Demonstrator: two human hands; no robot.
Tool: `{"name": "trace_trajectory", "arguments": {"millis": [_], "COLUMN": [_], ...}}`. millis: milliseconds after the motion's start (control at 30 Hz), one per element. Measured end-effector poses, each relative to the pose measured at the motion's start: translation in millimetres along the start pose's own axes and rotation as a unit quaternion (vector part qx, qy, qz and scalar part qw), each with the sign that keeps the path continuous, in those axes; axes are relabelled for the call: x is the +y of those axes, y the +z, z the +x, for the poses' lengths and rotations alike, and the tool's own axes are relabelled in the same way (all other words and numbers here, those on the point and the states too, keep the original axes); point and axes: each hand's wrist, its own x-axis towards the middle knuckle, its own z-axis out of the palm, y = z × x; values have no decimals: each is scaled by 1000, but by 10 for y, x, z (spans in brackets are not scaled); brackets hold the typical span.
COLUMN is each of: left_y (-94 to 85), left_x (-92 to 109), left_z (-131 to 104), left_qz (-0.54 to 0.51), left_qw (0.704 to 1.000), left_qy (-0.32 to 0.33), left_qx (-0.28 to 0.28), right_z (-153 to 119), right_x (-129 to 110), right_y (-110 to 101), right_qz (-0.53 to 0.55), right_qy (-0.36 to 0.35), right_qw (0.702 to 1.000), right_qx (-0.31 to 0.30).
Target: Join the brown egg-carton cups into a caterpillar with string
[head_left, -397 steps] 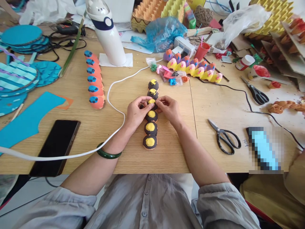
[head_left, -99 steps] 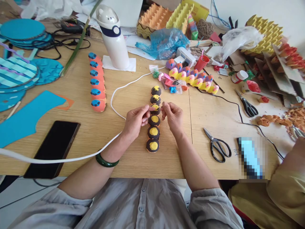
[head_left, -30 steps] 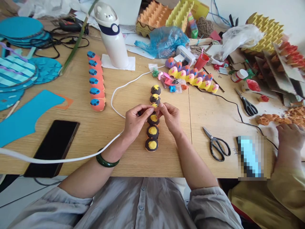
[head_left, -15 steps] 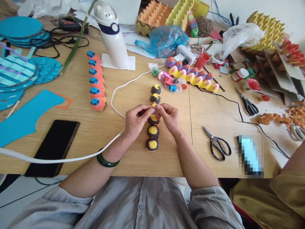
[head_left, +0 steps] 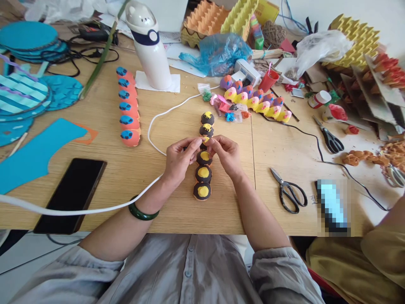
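A strip of egg-carton bumps [head_left: 203, 158], dark with yellow patches on top, runs away from me on the wooden table. The two farthest bumps carry small dark marks on the yellow. My left hand [head_left: 179, 157] is pinched at the left side of the third bump from the far end. Opposite it, my right hand [head_left: 225, 154] pinches thumb against forefinger at the same bump's right side. Some yellow shows between the fingertips. Whatever the fingers hold is too small or hidden to make out.
An orange bump strip [head_left: 129, 107] and a phone [head_left: 70, 196] lie left, with a white cable [head_left: 126, 207] crossing nearby. Scissors [head_left: 289, 192] rest at right. Behind are a white bottle [head_left: 150, 52], yellow bump strip [head_left: 253, 102] and clay packets [head_left: 226, 107]. Someone sits at right.
My fingertips have drawn slightly apart over the third bump, and my left thumb has shifted a little left and up. More of the yellow shows between them. The strip stays put.
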Motion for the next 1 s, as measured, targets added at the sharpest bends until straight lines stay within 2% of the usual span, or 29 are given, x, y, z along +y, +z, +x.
{"name": "trace_trajectory", "arguments": {"millis": [267,467,667,833,1000], "left_y": [-1,-13,-19,4,-9], "left_x": [-5,-37,-24,6,-27], "left_z": [3,8,7,3,17], "left_qz": [2,15,-5,-29,1], "left_qw": [1000,1000,1000,999,1000], "left_qy": [4,24,-2,-7,10], "left_qx": [-8,6,-26,-16,8], "right_z": [2,15,31,42,32], "right_x": [-2,17,48,58,23], "right_y": [-2,20,-3,-6,4], "right_qz": [1,16,22,24,20], "right_qy": [-1,3,5,-1,5], "right_qw": [1000,1000,1000,1000,1000], "right_qx": [-2,-8,-1,6,-1]}}
